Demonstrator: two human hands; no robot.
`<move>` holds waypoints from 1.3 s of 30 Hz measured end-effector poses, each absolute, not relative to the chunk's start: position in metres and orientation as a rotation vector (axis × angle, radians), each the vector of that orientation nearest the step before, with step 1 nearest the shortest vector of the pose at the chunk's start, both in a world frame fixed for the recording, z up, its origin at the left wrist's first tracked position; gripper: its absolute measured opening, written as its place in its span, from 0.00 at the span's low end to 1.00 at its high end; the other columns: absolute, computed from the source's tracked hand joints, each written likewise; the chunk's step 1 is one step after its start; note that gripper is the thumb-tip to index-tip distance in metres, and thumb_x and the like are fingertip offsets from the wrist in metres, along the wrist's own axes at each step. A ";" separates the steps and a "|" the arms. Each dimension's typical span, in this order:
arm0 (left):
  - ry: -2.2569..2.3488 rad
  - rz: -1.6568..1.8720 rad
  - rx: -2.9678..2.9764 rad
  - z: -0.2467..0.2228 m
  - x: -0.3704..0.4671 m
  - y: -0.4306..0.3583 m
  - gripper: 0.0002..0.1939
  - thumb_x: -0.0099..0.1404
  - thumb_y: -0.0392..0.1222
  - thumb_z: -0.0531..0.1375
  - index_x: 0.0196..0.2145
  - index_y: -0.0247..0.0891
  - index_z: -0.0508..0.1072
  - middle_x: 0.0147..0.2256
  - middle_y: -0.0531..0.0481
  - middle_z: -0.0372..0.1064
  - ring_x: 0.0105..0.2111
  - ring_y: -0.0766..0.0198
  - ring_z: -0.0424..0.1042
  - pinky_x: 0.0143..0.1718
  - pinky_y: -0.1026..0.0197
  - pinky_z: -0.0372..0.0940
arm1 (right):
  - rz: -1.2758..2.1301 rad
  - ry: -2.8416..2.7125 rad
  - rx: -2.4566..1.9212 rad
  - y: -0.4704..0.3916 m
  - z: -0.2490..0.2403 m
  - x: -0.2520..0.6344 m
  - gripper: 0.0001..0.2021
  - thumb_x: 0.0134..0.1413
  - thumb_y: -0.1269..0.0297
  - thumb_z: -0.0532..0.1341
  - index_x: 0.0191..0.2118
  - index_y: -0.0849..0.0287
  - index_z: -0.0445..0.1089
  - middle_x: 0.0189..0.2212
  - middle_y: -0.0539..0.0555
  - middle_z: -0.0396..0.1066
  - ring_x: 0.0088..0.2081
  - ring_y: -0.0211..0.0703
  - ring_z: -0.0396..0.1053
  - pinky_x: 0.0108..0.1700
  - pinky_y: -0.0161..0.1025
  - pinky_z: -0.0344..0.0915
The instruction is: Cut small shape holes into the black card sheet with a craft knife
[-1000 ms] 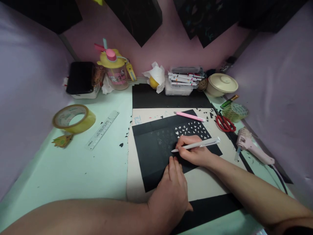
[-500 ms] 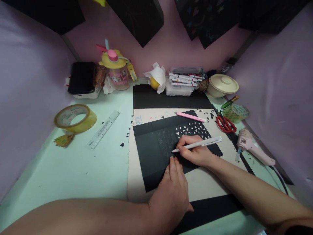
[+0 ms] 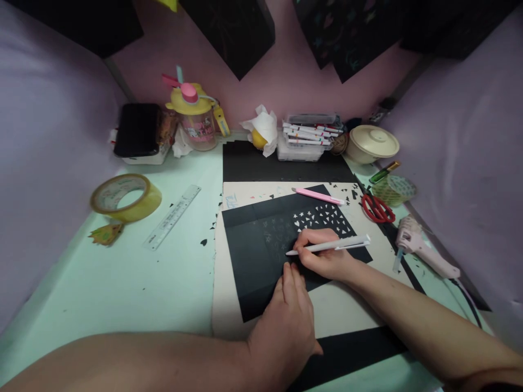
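A sheet of black paper (image 3: 245, 261) lies at a slant on a pale board (image 3: 226, 305). Star, heart and triangle shapes are cut through its right part, and faint drawn outlines mark its middle. My right hand (image 3: 322, 253) grips a white pen (image 3: 347, 242), its tip on the paper at the outlines. Just below the tip, my left hand (image 3: 288, 316) lies flat with fingers stretched out, pressing on the paper's lower edge. A pink craft knife (image 3: 318, 196) rests across the paper's top edge.
To the left lie a clear ruler (image 3: 174, 218) and a roll of yellow tape (image 3: 143, 204). At right are red-handled scissors (image 3: 378, 209), a glue gun (image 3: 427, 247) and a green tape roll (image 3: 394, 189). Behind stand a drinking bottle (image 3: 198, 125), a box of markers (image 3: 302, 147) and a lidded bowl (image 3: 371, 144).
The pen's back end has dipped slightly, while its tip stays at nearly the same spot. My left hand has hardly moved.
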State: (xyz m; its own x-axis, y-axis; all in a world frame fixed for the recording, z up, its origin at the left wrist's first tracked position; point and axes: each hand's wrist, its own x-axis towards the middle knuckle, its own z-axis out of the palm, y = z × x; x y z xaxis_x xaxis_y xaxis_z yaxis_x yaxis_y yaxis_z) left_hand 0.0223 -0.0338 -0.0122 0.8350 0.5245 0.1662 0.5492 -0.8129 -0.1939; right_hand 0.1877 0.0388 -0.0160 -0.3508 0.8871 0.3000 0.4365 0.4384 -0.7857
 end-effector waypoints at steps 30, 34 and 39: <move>-0.961 -0.199 -2.757 -0.015 0.021 -0.041 0.47 0.48 0.70 0.61 0.48 0.21 0.73 0.50 0.27 0.68 0.52 0.41 0.66 0.51 0.50 0.62 | 0.712 -1.971 -1.174 0.040 -0.014 0.187 0.07 0.49 0.74 0.56 0.23 0.58 0.64 0.18 0.47 0.65 0.19 0.33 0.61 0.22 0.31 0.57; -0.952 -0.208 -2.770 -0.015 0.021 -0.042 0.46 0.48 0.69 0.61 0.48 0.21 0.73 0.50 0.26 0.68 0.52 0.40 0.66 0.50 0.50 0.62 | 0.738 -1.987 -1.162 0.039 -0.016 0.189 0.07 0.49 0.73 0.55 0.23 0.58 0.64 0.19 0.48 0.67 0.20 0.34 0.63 0.23 0.32 0.58; -0.970 -0.215 -2.763 -0.012 0.022 -0.042 0.46 0.47 0.70 0.61 0.48 0.23 0.73 0.49 0.28 0.68 0.52 0.41 0.67 0.50 0.50 0.62 | 0.762 -2.011 -1.114 0.039 -0.016 0.189 0.07 0.49 0.73 0.56 0.23 0.58 0.64 0.19 0.48 0.67 0.20 0.34 0.64 0.23 0.32 0.59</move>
